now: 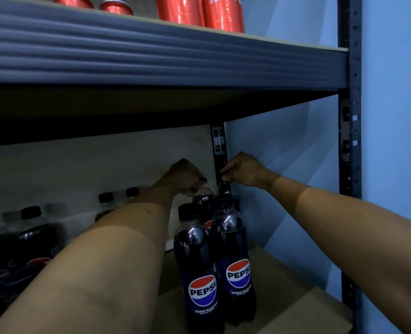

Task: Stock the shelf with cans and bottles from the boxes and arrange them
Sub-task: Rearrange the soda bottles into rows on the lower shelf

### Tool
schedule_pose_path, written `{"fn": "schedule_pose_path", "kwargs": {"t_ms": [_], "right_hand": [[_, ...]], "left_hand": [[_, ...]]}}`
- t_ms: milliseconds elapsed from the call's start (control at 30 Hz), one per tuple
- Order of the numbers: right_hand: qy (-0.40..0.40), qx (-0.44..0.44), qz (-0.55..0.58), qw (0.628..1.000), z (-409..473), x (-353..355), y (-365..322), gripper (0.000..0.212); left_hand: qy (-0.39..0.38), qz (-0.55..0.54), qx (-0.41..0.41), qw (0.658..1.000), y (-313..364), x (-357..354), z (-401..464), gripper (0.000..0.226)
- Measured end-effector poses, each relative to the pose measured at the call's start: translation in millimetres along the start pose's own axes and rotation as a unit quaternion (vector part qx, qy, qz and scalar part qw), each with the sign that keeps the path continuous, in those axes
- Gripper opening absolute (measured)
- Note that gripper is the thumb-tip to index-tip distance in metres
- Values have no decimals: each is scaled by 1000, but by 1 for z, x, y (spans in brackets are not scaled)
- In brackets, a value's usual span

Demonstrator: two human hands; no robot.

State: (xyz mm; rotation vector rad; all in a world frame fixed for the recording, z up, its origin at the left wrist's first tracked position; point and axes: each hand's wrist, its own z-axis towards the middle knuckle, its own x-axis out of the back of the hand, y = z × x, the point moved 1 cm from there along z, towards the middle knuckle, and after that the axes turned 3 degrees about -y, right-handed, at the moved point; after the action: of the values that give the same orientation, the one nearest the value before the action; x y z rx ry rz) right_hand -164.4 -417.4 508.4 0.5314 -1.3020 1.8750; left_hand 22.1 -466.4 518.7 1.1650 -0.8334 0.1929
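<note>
Dark-blue steel shelf beam [166,56] is running across the top of my view, with red cans [199,12] standing on the board above it. A slotted upright [351,141] is rising at right against the blue wall [392,116]. Below, on the lower shelf [284,307], more black-capped bottles [31,235] are sitting at left, partly hidden behind my left forearm, which is crossing in front of them.

Four Pepsi bottles are clustering near the back right corner. My left hand [184,177] is curling down over the cap and neck of the rear left bottle [203,203], fingers gripping it. My right hand [242,171] is pinching the cap of the rear right bottle [224,189], right beside the rear post. Both hands are sitting close together, nearly touching.

Two front bottles [201,268] are standing upright just ahead of those, touching each other, labels facing me, reading Zero Sugar. They are blocking most of the rear pair.
</note>
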Motion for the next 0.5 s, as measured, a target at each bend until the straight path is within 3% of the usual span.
{"fn": "schedule_pose_path", "kwargs": {"t_ms": [233,367,500], "right_hand": [[-3,-19,33,999,-2,0,2,24],[-3,-29,14,999,-11,0,-3,34],[38,-21,-34,998,-33,7,-26,32]], "left_hand": [[-3,13,6,1000,1,-2,1,35],[17,67,5,998,7,1,-10,20],[61,82,-11,995,20,14,-36,41]]}}
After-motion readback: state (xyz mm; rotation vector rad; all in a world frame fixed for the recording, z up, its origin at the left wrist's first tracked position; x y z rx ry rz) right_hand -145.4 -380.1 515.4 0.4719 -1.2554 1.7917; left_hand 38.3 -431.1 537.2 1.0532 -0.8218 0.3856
